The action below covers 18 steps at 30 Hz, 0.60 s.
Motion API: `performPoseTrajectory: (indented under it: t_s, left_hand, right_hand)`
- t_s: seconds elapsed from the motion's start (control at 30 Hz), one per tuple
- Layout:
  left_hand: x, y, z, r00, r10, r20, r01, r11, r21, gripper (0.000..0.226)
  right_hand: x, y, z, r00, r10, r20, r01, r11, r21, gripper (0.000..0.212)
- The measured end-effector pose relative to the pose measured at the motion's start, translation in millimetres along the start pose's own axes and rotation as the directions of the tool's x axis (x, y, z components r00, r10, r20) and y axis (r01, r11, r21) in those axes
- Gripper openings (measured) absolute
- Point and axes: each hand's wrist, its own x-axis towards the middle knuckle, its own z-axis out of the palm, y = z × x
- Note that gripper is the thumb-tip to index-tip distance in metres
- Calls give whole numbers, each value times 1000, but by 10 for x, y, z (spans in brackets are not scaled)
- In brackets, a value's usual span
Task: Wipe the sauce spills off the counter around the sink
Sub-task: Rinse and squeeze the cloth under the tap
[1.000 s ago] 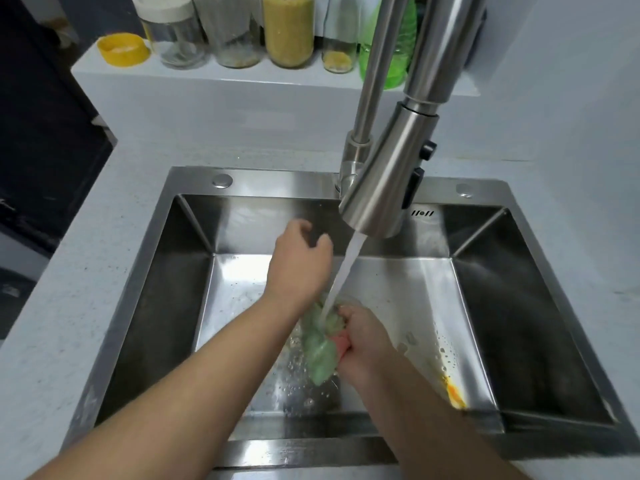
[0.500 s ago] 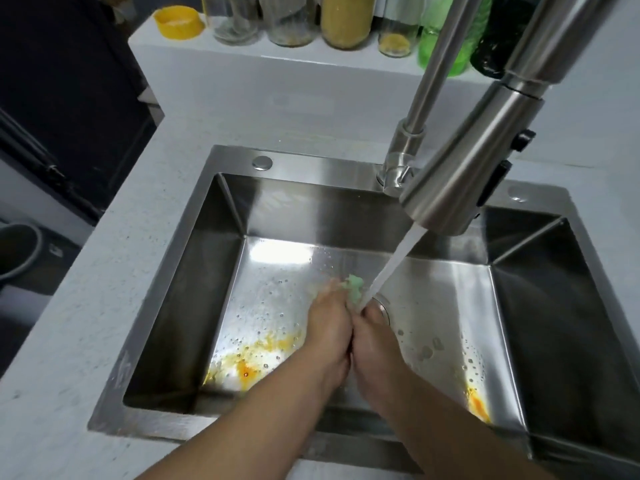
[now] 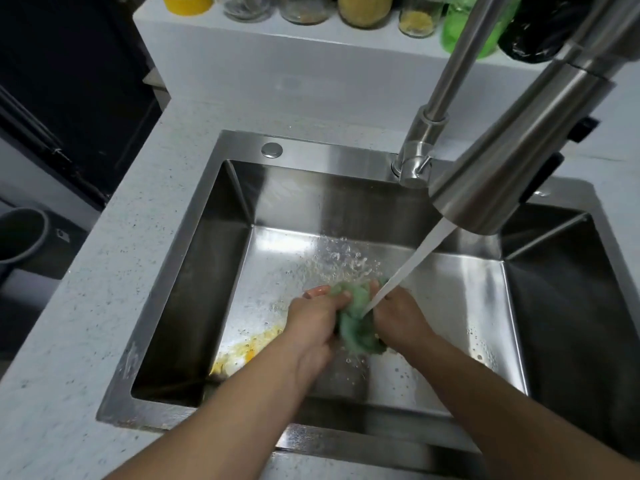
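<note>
A wet green cloth (image 3: 356, 323) is bunched between both hands low in the steel sink (image 3: 194, 271). My left hand (image 3: 311, 323) grips its left side and my right hand (image 3: 401, 320) grips its right side. Water streams from the faucet head (image 3: 502, 174) onto the cloth and splashes. Orange-yellow sauce (image 3: 242, 351) lies pooled on the sink floor at the front left, partly hidden by my left forearm. The speckled white counter (image 3: 104, 289) runs along the sink's left side.
A raised white ledge (image 3: 277, 39) behind the sink carries several jars, a yellow lid (image 3: 187, 1) and a green bottle (image 3: 464, 26). A dark grey bin (image 3: 20, 237) stands on the floor to the left. The faucet pipe (image 3: 450, 64) rises at the back right.
My left hand dropped from near the faucet to the cloth. Both hands now spread the cloth wider under the stream. The view has shifted left and closer.
</note>
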Motion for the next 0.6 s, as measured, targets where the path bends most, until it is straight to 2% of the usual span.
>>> performPoseTrajectory:
  t_s: [0.07, 0.17, 0.2, 0.3, 0.4, 0.47, 0.53, 0.6]
  left_hand:
    - [90, 100, -65, 1000, -18, 11, 19, 1000, -21, 28]
    - [160, 168, -150, 992, -50, 113, 42, 997, 66, 51]
    - [172, 192, -186, 983, -79, 169, 59, 991, 119, 51]
    - [219, 219, -301, 976, -123, 182, 66, 955, 290, 19]
    - [200, 227, -333, 940, -277, 197, 164, 878, 450, 8]
    - [188, 190, -307, 907, -390, 158, 265, 821, 506, 27]
    - [188, 99, -236, 891, -432, 138, 328, 824, 461, 44]
    - [112, 27, -108, 887, -419, 193, 351, 885, 308, 45]
  right_hand:
    - [-41, 31, -16, 995, 84, 56, -91, 987, 130, 34]
    - [-31, 65, -69, 969, 204, 139, -243, 888, 391, 33]
    - [-18, 83, -100, 966, 224, 132, -259, 860, 440, 37]
    - [-6, 42, -238, 957, 252, 141, -287, 770, 569, 43]
    - [-45, -14, -329, 945, 218, 244, -324, 732, 600, 32]
    - [-52, -26, -331, 942, 174, 287, -314, 761, 568, 15]
    - [-86, -66, -303, 949, 123, 291, -276, 769, 576, 13]
    - [-155, -110, -234, 952, 79, 296, -249, 760, 600, 17]
